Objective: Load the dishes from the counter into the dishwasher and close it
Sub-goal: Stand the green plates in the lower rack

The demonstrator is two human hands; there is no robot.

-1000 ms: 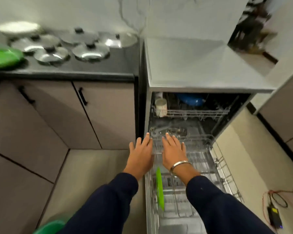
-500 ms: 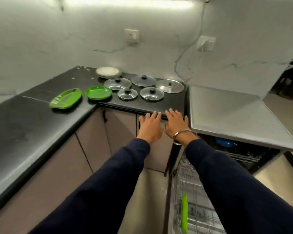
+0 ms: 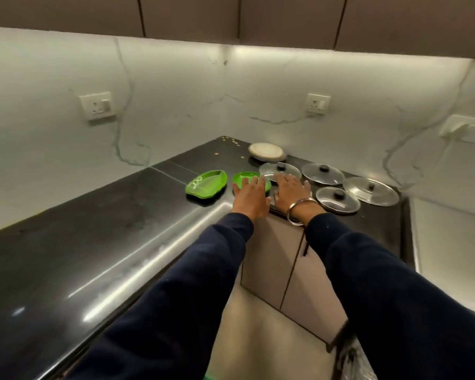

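Two green dishes [image 3: 206, 184] on black counter [image 3: 93, 242]; plates [image 3: 266, 151] seemingly white.

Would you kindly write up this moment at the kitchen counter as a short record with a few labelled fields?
setting: black L-shaped counter in a corner, marble-look wall behind
green dishes: sectioned green tray; round green plate to its right
lids: four visible steel lids with black knobs
plates: stack of pale plates near the wall
left hand: fingers extended over the round green plate, holding nothing
right hand: fingers extended over the lids, holding nothing, bangle at the wrist
dishwasher: almost out of view
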